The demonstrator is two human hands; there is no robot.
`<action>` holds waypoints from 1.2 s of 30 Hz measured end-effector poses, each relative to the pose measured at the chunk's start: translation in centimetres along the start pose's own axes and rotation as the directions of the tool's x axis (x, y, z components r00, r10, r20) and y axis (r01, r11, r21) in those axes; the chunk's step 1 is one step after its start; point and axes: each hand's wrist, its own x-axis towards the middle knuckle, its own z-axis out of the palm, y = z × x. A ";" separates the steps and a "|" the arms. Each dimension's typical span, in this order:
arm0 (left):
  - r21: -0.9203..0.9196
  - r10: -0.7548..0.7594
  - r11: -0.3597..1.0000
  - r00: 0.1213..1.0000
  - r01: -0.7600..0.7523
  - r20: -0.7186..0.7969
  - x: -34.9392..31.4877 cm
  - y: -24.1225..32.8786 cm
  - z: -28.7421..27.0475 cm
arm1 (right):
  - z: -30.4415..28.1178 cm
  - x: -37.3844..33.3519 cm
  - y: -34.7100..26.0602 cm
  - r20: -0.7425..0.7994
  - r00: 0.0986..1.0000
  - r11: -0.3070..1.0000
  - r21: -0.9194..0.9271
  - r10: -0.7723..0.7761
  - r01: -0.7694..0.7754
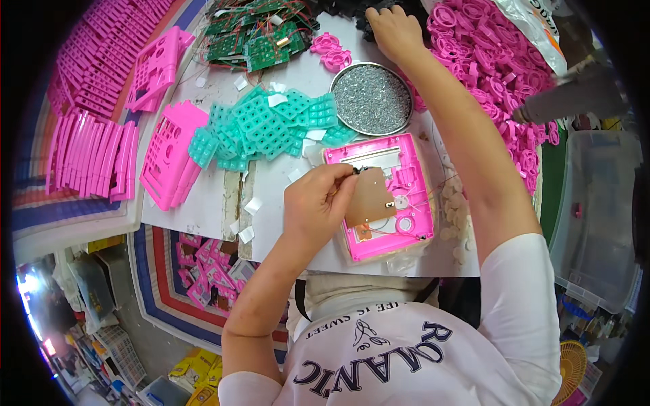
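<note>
My left hand (317, 204) is closed in a pinch on a small black part (360, 170) at the upper edge of a brown circuit board (371, 197). The board lies over a pink plastic housing (421, 177), which rests open side up in front of me with thin wires and a pink ring inside. My right arm stretches to the far side of the table. There my right hand (395, 32) has its fingers curled down onto a heap of black parts (363, 26); its fingertips are hidden, and what they grip cannot be made out.
A round tin of small metal screws (372, 99) stands behind the housing. Turquoise keypads (271, 125) lie left of it, green circuit boards (254, 37) behind. Pink ring-shaped parts (474, 61) are heaped right; pink housings (172, 154) stand left. A grey tool (572, 95) juts in from the right.
</note>
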 end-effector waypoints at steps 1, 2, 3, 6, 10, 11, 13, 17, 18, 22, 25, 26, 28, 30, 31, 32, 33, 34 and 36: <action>0.036 0.045 0.998 0.999 -0.044 -0.008 0.1 0.1 -0.1 | -0.6 0.1 -0.2 0.045 0.999 1.000 0.019 -0.012 0.011; 0.050 0.057 0.997 0.998 -0.056 -0.012 0.0 0.0 -0.1 | -1.2 -0.2 -0.4 -0.064 0.997 0.997 0.059 -0.041 0.044; 0.062 0.070 0.996 0.997 -0.069 -0.015 -0.2 -0.2 0.0 | -1.8 -0.7 -0.7 -0.094 0.995 0.992 0.119 -0.031 0.042; 0.116 0.100 0.989 0.994 -0.095 -0.040 -0.4 -0.5 -0.5 | -9.1 -2.9 -3.2 -0.142 0.989 0.942 0.321 -0.051 0.095; 0.074 0.147 0.987 0.985 -0.141 -0.088 -0.7 -1.3 -0.2 | -16.6 -12.7 -4.3 0.251 0.959 0.245 0.929 0.132 -0.277; 0.064 0.131 0.990 0.987 -0.126 -0.090 -0.6 -1.4 -0.2 | -18.1 -15.9 -4.0 0.321 0.940 0.251 0.906 0.116 -0.340; 0.041 0.098 0.995 0.992 -0.095 -0.081 -0.4 -1.4 0.0 | -19.3 -19.8 -3.9 0.486 0.867 0.222 0.838 0.113 -0.498; 0.083 0.094 0.993 0.993 -0.088 -0.069 0.0 -0.7 -0.4 | -19.3 -21.3 -3.7 0.702 0.712 0.228 0.690 0.022 -0.687; 0.074 0.087 0.994 0.994 -0.082 -0.066 0.0 -0.8 -0.4 | -19.2 -21.3 -3.6 0.723 0.691 0.267 0.671 -0.024 -0.692; 0.085 0.143 0.986 0.989 -0.140 -0.030 0.0 -0.8 -0.6 | -19.8 -21.1 -4.4 0.590 0.802 0.386 0.764 -0.094 -0.517; 0.092 0.166 0.982 0.986 -0.163 -0.023 -0.1 -0.9 -0.6 | -24.4 -20.3 -3.7 0.562 0.815 0.660 0.668 -0.143 -0.345; 0.093 0.160 0.983 0.987 -0.158 -0.021 -0.1 -1.0 -0.6 | -23.9 -20.8 -3.5 0.442 0.877 0.695 0.691 -0.188 -0.199; 0.099 0.151 0.984 0.988 -0.148 -0.014 0.0 -1.0 -0.6 | -21.7 -21.5 -3.3 0.117 0.938 0.732 0.658 -0.327 0.173; 0.101 0.160 0.982 0.987 -0.157 -0.018 0.2 -1.1 -0.7 | -19.6 -21.4 -3.0 0.071 0.927 0.651 0.732 -0.369 0.203; 0.107 0.164 0.981 0.986 -0.160 -0.022 0.2 -1.1 -0.8 | -18.6 -21.3 -3.0 0.046 0.919 0.604 0.766 -0.392 0.219; 0.112 0.173 0.979 0.985 -0.169 -0.020 0.3 -1.1 -0.8 | -18.4 -21.0 -2.6 0.164 0.908 0.545 0.834 -0.385 0.080; 0.117 0.182 0.977 0.983 -0.179 -0.016 0.5 -1.1 -0.8 | -18.6 -20.5 -2.4 0.281 0.878 0.481 0.874 -0.388 -0.067; 0.125 0.190 0.974 0.982 -0.187 -0.013 0.6 -1.1 -0.9 | -19.1 -19.6 -2.3 0.440 0.811 0.490 0.842 -0.385 -0.224; 0.133 0.219 0.966 0.975 -0.223 0.045 0.8 -1.0 -1.3 | -18.7 -19.1 -3.0 0.196 0.931 0.681 0.728 -0.309 0.073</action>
